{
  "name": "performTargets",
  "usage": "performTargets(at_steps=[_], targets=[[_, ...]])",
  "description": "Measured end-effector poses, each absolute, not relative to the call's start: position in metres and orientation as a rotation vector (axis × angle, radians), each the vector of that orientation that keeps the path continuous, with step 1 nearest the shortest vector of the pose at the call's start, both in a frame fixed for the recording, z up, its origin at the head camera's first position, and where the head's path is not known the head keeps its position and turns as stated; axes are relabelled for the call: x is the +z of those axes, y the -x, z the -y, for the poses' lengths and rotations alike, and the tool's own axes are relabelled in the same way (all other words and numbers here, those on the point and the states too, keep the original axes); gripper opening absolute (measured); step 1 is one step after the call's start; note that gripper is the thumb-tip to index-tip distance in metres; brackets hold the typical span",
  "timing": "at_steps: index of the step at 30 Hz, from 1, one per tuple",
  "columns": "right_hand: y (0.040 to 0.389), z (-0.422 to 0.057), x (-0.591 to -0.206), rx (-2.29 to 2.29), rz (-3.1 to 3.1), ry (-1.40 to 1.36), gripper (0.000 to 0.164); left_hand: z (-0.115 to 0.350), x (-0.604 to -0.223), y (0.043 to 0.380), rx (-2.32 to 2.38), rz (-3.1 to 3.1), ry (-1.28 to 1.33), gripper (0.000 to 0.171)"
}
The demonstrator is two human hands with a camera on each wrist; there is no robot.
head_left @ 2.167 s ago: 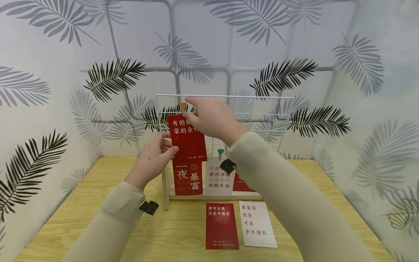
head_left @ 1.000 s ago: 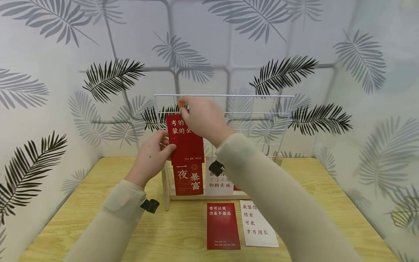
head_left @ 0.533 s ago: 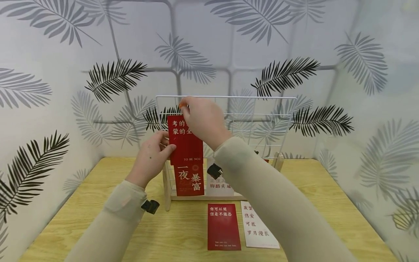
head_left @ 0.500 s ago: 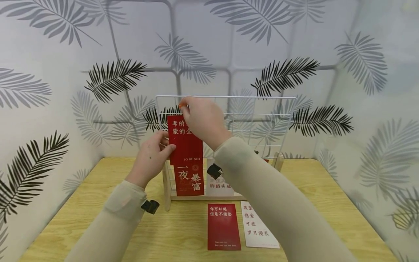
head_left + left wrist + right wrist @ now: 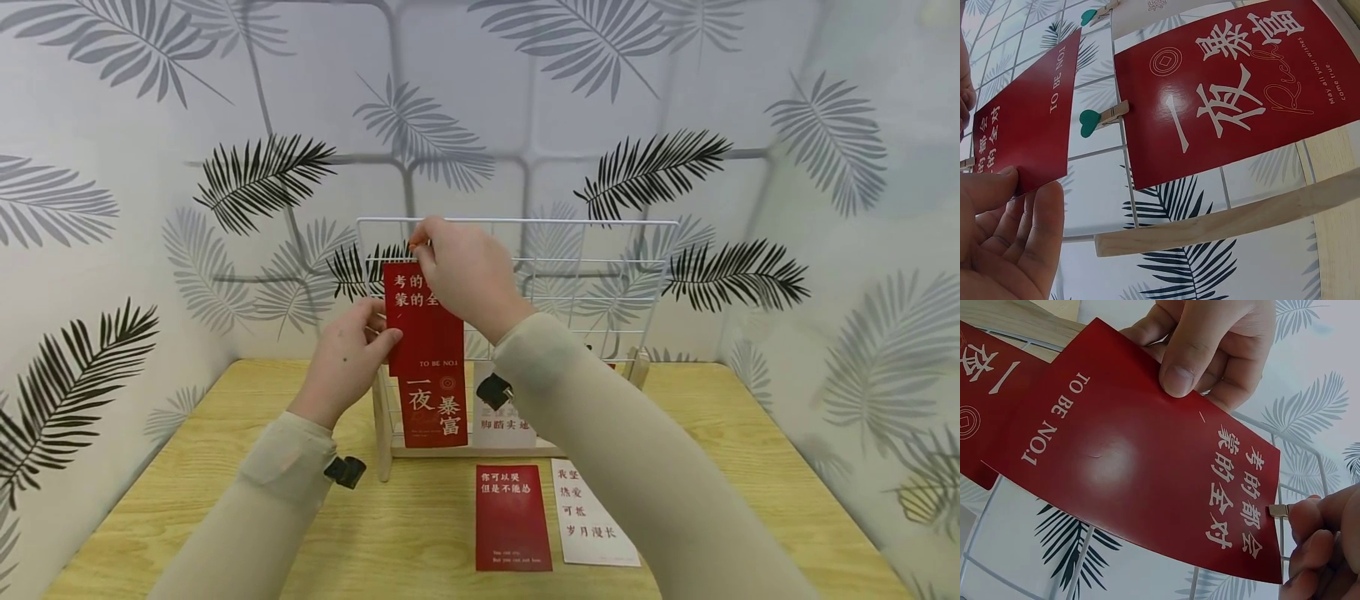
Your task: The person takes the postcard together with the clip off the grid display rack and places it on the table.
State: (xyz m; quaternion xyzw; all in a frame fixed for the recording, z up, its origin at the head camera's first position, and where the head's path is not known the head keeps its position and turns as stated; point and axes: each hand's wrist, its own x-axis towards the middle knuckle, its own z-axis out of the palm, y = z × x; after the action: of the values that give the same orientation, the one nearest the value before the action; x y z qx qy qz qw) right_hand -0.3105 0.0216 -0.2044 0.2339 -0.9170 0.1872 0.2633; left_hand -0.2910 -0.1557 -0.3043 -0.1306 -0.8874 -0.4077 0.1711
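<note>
A red card [image 5: 426,337] with white lettering hangs upright before the upper left of the white wire rack [image 5: 600,260]. My left hand [image 5: 343,357] pinches its left edge, thumb on the printed face and fingers behind. At the card's top edge my right hand [image 5: 474,273] pinches a small wooden clothespin [image 5: 1279,511], whose orange heart [image 5: 414,245] peeks out beside the fingertips. The clothespin's tip overlaps the card's edge in the right wrist view. Below is a second red card [image 5: 1222,94], held on the rack by a clothespin with a green heart [image 5: 1089,123].
A white card [image 5: 504,425] hangs right of the lower red one, partly hidden by my right wrist. On the wooden table [image 5: 187,500] lie a red card [image 5: 513,521] and a white card [image 5: 594,533], my right sleeve covering part of the latter. The rack has a wooden base [image 5: 1222,215].
My right hand has shifted slightly left and its fingers have come over the orange heart clothespin. The held card has moved a little left and down with my left hand; the last half second is nearly still.
</note>
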Motion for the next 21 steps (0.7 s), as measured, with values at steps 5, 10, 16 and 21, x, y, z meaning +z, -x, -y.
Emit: performTargets(at_steps=[5,10,16,21], targets=[[0.3102,-0.0231,-0.2045,0.494,2.468,-0.659,0.017,0.1558,-0.3038,0.2909,-1.170,2.512,0.367,0.029],[0.3105,-0.0251,-0.2040,0.496,2.461,-0.685,0.016,0.1563,-0.3038,0.2913,-1.165,2.502,0.376,0.028],[0.3093,-0.0266,-0.2031,0.508,2.461,-0.709,0.014,0.1565,-0.3043,0.2925,-1.174,2.481,0.388,0.027],[0.3090,-0.0267,-0.2043,0.522,2.447,-0.727,0.012,0.1578,-0.3044,0.2924,-1.179,2.489,0.386,0.027]])
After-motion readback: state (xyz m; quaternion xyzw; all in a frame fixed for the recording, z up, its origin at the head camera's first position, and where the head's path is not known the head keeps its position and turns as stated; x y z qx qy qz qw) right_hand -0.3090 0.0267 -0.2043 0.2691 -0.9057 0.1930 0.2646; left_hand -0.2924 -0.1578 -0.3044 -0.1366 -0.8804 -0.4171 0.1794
